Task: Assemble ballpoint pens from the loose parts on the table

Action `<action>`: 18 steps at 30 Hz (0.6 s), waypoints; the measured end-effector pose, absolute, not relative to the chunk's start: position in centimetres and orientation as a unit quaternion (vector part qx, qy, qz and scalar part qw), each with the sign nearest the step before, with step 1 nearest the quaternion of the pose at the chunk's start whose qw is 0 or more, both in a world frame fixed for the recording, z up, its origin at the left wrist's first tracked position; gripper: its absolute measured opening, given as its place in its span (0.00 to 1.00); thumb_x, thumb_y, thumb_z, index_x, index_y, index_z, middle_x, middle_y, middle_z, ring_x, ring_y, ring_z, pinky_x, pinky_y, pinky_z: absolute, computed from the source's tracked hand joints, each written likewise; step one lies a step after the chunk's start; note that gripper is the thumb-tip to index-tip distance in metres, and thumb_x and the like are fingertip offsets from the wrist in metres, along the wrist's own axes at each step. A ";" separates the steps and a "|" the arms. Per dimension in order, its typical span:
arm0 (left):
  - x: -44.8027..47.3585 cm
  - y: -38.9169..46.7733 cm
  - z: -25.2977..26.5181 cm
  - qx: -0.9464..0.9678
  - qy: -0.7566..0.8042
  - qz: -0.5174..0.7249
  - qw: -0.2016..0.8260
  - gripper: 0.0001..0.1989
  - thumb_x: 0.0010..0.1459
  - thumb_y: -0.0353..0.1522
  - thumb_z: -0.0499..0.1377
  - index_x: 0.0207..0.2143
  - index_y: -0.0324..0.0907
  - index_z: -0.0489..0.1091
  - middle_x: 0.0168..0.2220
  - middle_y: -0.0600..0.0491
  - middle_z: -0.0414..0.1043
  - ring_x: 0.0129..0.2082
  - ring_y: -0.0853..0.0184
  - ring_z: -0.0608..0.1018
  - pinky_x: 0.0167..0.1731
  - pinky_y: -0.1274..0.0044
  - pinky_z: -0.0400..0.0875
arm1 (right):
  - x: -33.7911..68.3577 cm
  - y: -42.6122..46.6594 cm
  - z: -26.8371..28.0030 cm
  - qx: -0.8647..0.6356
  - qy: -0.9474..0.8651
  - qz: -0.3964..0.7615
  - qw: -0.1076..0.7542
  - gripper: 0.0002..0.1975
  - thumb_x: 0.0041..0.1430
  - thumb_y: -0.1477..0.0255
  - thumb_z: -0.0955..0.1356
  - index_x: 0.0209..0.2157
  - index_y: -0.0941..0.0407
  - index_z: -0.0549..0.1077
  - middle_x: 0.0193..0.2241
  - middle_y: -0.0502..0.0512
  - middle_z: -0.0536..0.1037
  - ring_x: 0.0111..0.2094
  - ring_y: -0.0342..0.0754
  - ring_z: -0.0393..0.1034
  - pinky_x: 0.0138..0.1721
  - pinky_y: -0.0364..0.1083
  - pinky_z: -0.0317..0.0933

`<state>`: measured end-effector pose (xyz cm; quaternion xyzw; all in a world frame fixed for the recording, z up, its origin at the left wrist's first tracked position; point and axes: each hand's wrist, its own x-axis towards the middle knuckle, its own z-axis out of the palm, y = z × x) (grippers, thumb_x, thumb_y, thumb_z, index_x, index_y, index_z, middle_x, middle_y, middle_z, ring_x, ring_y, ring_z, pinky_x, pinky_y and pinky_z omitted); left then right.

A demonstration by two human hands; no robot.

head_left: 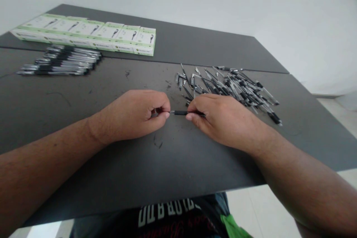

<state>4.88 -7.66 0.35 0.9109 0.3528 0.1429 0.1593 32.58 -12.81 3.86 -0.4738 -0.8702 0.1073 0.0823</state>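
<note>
A batch of pens (61, 61) is laid out in a row at far L of the table (139, 167), apparently done; loose pen parts (242, 89) are strewn at R, so a fair amt. seems left; the pen (180, 112) in work is held approx. horiz., mid-table, black grip exposed; whether it's complete can't be told, as its ends are partly covered; one end is pinched betw. thumb & index of the L hand (134, 113), other fingers curled under; the opp. end is pinched likewise by the R hand (223, 117); both forearms (55, 152) are angled inward from the lower corners, knuckles turned up.
</note>
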 end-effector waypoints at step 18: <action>4.9 -7.6 0.3 0.911 0.352 0.139 0.162 0.11 0.68 0.39 0.56 0.39 0.48 0.78 0.32 0.54 0.80 0.32 0.61 0.79 0.37 0.70 0.66 | 32.6 -12.8 3.8 -0.476 -0.867 0.113 0.100 0.09 0.77 0.68 0.74 0.53 0.56 0.83 0.46 0.59 0.90 0.49 0.60 0.85 0.48 0.52 0.70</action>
